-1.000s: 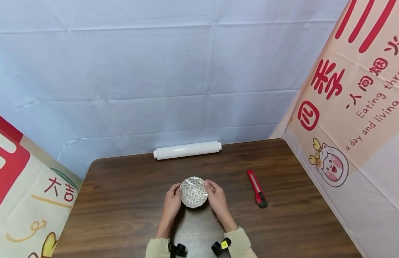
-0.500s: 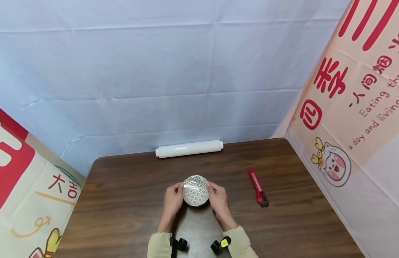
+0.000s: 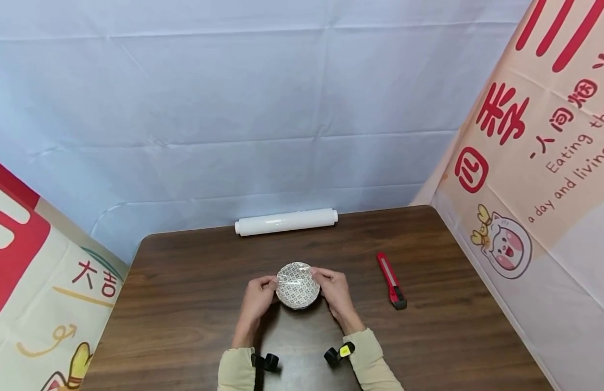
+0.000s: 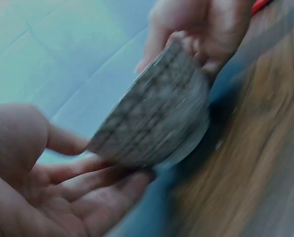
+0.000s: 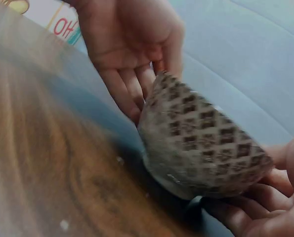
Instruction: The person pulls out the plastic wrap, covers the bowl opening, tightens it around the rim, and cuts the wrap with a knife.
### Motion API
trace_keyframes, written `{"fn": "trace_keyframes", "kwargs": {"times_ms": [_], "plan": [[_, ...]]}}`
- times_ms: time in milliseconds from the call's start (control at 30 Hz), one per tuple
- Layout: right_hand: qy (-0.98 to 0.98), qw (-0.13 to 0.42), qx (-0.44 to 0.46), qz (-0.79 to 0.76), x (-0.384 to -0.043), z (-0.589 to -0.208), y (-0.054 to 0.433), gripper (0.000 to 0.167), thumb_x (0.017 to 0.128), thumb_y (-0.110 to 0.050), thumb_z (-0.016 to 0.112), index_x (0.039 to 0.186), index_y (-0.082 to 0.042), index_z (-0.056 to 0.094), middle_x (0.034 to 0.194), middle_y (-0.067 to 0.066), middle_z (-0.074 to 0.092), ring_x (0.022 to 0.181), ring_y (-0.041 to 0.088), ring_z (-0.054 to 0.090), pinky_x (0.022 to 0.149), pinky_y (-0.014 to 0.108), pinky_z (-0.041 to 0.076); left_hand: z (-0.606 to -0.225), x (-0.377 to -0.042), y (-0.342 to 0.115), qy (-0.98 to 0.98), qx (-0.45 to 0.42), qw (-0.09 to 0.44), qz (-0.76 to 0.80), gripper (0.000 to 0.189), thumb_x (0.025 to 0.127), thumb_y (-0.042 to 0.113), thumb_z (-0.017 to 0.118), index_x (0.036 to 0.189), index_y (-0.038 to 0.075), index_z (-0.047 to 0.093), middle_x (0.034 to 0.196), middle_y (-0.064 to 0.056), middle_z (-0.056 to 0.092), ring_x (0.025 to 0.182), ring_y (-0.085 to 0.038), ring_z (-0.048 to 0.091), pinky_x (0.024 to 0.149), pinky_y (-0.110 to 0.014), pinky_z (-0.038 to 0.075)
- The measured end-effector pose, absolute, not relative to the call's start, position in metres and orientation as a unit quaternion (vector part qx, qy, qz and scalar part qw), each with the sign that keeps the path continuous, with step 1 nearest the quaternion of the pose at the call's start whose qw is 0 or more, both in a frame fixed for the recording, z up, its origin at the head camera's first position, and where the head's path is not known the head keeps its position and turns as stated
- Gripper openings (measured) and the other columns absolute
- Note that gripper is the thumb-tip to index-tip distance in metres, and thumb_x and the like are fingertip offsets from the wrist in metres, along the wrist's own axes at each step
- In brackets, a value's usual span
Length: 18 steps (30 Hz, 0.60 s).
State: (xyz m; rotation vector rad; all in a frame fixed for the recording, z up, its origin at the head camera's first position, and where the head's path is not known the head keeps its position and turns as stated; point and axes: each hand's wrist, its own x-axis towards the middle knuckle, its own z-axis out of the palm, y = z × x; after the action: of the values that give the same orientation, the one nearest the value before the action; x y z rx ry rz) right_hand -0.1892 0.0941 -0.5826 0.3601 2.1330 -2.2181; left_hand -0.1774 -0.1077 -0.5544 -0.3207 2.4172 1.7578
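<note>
A small bowl (image 3: 298,285) with a dark diamond pattern sits between both hands, near the middle of the table. Shiny clear film, like plastic wrap, lies across its top. My left hand (image 3: 256,301) pinches the left rim, thumb on top and fingers beneath, as the left wrist view shows with the patterned bowl (image 4: 151,108). On the other side, my right hand (image 3: 336,290) grips the upper right rim with its thumb over the edge. In the right wrist view, fingers of the right hand (image 5: 280,205) support the bowl from below. Whether its base touches the table, I cannot tell.
A white roll (image 3: 286,222), apparently plastic wrap, lies along the far edge of the wooden table (image 3: 184,304). To the right of the hands is a red utility knife (image 3: 392,281). A pale cloth backdrop (image 3: 209,108) hangs behind, with printed cloths at both sides.
My right thumb has shifted from the bowl's right side to its upper right rim, and that wrist has swung outward. The bowl looks slightly larger in the head view. Roll and knife stay put.
</note>
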Motion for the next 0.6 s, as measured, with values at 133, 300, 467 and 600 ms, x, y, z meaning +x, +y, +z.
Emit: {"fn": "trace_keyframes", "kwargs": {"times_ms": [133, 300, 467, 600], "plan": [[0.694, 0.012, 0.146, -0.705, -0.185, -0.585, 0.097, 0.046, 0.102, -0.040, 0.070, 0.127, -0.002, 0.075, 0.130, 0.019, 0.074, 0.121, 0.024, 0.070, 0.103, 0.036, 0.057, -0.554, -0.181, -0.111, 0.804, -0.077, 0.108, 0.580, 0.033, 0.107, 0.020, 0.058, 0.125, -0.005, 0.071, 0.120, -0.021, 0.075, 0.095, -0.018, 0.074, 0.081, -0.034, 0.063], [0.709, -0.007, 0.165, -0.686, -0.164, -0.586, 0.094, 0.041, 0.106, -0.034, 0.062, 0.128, -0.001, 0.074, 0.134, 0.018, 0.072, 0.132, 0.033, 0.064, 0.115, 0.051, 0.049, -0.565, -0.180, -0.106, 0.828, -0.040, 0.093, 0.552, 0.042, 0.110, 0.031, 0.056, 0.136, 0.001, 0.068, 0.138, -0.018, 0.069, 0.128, -0.032, 0.065, 0.107, -0.049, 0.054], [0.713, -0.019, 0.149, -0.685, -0.157, -0.586, 0.089, 0.032, 0.106, -0.023, 0.063, 0.121, 0.000, 0.078, 0.131, 0.018, 0.073, 0.129, 0.029, 0.065, 0.112, 0.042, 0.051, -0.569, -0.178, -0.102, 0.836, -0.042, 0.059, 0.544, 0.037, 0.109, 0.027, 0.058, 0.132, 0.003, 0.072, 0.135, -0.016, 0.072, 0.135, -0.036, 0.061, 0.116, -0.055, 0.046], [0.720, -0.041, 0.152, -0.676, -0.163, -0.581, 0.088, 0.025, 0.103, -0.023, 0.069, 0.114, -0.005, 0.082, 0.123, 0.015, 0.077, 0.118, 0.021, 0.068, 0.100, 0.028, 0.053, -0.564, -0.180, -0.099, 0.849, -0.066, 0.020, 0.524, 0.029, 0.105, 0.025, 0.063, 0.124, 0.010, 0.079, 0.127, -0.012, 0.077, 0.126, -0.031, 0.068, 0.108, -0.051, 0.052]]}}
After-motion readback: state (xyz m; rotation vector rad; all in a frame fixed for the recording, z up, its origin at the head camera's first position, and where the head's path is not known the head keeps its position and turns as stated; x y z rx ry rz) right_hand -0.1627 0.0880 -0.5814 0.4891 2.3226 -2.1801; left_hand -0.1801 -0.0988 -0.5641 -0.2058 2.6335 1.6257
